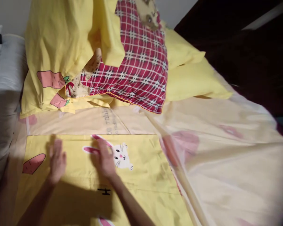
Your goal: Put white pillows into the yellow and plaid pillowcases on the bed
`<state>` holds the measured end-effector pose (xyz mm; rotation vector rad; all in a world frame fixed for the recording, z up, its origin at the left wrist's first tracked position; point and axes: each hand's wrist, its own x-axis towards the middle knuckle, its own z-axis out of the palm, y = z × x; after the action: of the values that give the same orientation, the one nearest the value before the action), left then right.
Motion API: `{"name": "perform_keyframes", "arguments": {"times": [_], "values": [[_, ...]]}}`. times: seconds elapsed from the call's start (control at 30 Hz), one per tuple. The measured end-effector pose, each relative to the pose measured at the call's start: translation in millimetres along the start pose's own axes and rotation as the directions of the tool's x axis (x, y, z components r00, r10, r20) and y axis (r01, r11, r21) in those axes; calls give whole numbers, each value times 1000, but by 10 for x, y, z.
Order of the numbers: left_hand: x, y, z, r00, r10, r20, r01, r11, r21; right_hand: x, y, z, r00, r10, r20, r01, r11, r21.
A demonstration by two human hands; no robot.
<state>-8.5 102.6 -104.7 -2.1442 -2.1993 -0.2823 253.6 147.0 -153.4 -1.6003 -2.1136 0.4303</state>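
Note:
A yellow cloth point(141, 194) printed with a white rabbit face and a carrot lies spread flat in front of me; its kind, perhaps a pillowcase, I cannot tell for sure. My left hand point(58, 161) is over its left part, right of the carrot print, fingers stretched out and a little blurred. Beside the rabbit face, my right hand point(105, 158) is over the cloth, covering part of the rabbit's ears. Its fingers are extended and hold nothing. Whether either palm presses on the fabric is hard to tell.
Behind the cloth stand a red plaid pillow point(143, 69), a draped yellow carrot-print fabric point(61, 40) and a yellow pillow point(191, 72). A pale printed bedsheet point(226, 163) lies underneath, wrinkled at right. Grey-white bedding point(6, 81) borders the left side.

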Motion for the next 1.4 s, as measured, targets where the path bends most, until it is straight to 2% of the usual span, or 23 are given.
{"name": "perform_keyframes", "arguments": {"times": [0.07,0.13,0.2,0.27,0.33,0.4,0.43,0.5,0.6,0.63,0.7,0.77,0.8,0.87,0.93,1.0,1.07,1.1,1.17,1.23,1.27,1.33,1.4], "values": [[49,286,80,965,229,128,-222,973,-68,70,-401,239,969,-223,109,223,975,6],[76,152,121,925,294,241,-284,956,-76,104,-351,285,949,-284,136,290,956,-31],[70,-343,116,930,203,305,-205,978,-26,86,130,110,980,-171,98,182,976,-117],[38,-959,69,975,-10,222,-1,999,50,36,824,-204,998,4,65,11,976,-220],[14,-1442,-3,972,-206,112,199,977,73,-14,1447,-523,979,204,23,-190,941,-280],[19,-1648,-87,945,-317,81,313,948,60,-41,1792,-731,941,337,-15,-327,901,-283],[30,-1633,-129,933,-348,88,344,937,54,-46,1828,-769,927,372,-50,-371,889,-268],[45,-1381,-199,919,-390,57,387,921,52,-51,1622,-695,906,392,-161,-420,879,-225],[-14,-592,-185,936,-330,-125,332,943,-1,-84,736,-264,907,312,-284,-368,914,-173],[-60,-290,-134,962,-238,-132,236,971,-32,-105,359,-82,943,210,-259,-255,955,-153],[-174,214,12,999,-31,-26,30,998,-55,-158,-328,235,997,-12,-82,4,995,-104],[-302,422,142,991,94,96,-89,995,-53,-230,-698,390,988,-155,21,157,984,-80],[-368,380,174,987,90,135,-86,996,-36,-277,-704,386,984,-173,46,176,981,-87],[-506,21,148,990,-32,138,29,999,24,-404,-349,214,994,-100,46,105,985,-140],[-647,-574,23,978,-198,58,193,978,77,-573,342,-121,997,81,-1,-79,972,-221],[-774,-1182,-131,964,-264,18,261,960,100,-751,1077,-511,963,263,-53,-267,922,-279],[-870,-1574,-247,962,-271,-22,272,956,108,-888,1559,-816,959,270,-86,-284,914,-291],[-905,-1635,-280,958,-282,-58,287,952,111,-930,1641,-897,964,237,-118,-261,922,-285],[-961,-1446,-288,942,-292,-165,310,945,101,-971,1445,-872,971,134,-200,-184,948,-260],[-1021,-904,-222,943,-228,-245,251,966,68,-990,849,-628,969,37,-244,-95,969,-228],[-1057,-559,-168,960,-134,-244,149,988,46,-1006,469,-457,974,-12,-226,-39,975,-218],[-1137,105,-45,998,34,-55,-34,999,-1,-1056,-259,-113,991,-121,-53,111,980,-164],[-1217,525,50,994,98,51,-98,995,-8,-1121,-712,124,979,-200,30,202,970,-134]]}}
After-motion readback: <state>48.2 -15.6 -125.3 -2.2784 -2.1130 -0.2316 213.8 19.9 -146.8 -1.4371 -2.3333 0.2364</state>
